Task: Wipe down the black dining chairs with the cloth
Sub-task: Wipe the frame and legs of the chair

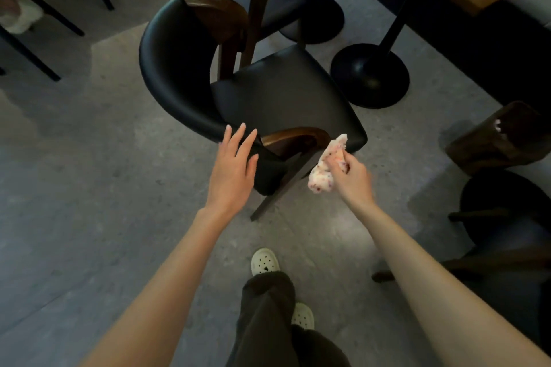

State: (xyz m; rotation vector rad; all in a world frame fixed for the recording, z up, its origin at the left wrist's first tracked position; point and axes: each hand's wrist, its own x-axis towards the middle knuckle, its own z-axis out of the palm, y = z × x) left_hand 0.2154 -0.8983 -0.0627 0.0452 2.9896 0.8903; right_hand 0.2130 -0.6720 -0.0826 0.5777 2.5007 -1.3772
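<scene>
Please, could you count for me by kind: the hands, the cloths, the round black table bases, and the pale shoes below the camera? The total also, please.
Hands: 2, left hand and right hand
Cloth: 1
Round black table bases: 2
Pale shoes: 2
Total: 7

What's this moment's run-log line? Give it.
left hand: open, at black chair backrest | right hand: grips cloth, beside wooden armrest
</scene>
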